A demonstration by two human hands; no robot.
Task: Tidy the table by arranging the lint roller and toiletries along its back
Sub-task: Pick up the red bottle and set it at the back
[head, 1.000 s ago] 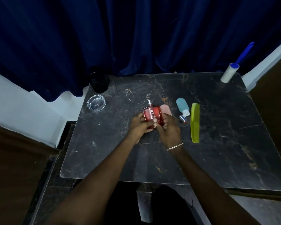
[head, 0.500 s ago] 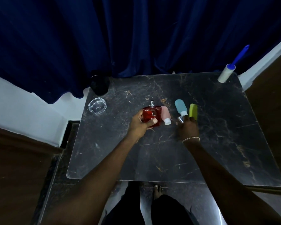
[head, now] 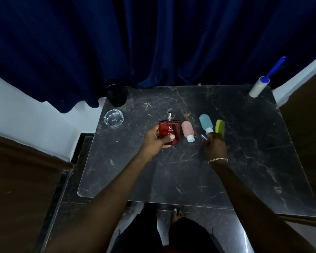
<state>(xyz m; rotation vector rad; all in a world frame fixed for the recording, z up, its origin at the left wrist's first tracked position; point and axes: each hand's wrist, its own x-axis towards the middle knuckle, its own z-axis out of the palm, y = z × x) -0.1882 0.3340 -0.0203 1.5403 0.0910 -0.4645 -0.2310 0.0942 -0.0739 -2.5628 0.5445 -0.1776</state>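
My left hand holds a red perfume bottle upright just above the table's middle, its spray nozzle bare. A pink bottle lies to its right. Further right lie a teal bottle and a green comb. My right hand covers the comb's near part. Its fingertips touch a small silver cap below the teal bottle; whether they grip it is hidden. The lint roller, white with a blue handle, leans at the back right corner.
A glass ashtray sits at the left edge of the dark marble table. A black round object stands at the back left corner. A blue curtain hangs behind the table.
My right hand let go of the perfume bottle and moved right onto the comb and silver cap. The left hand keeps the bottle, which stands more upright now.
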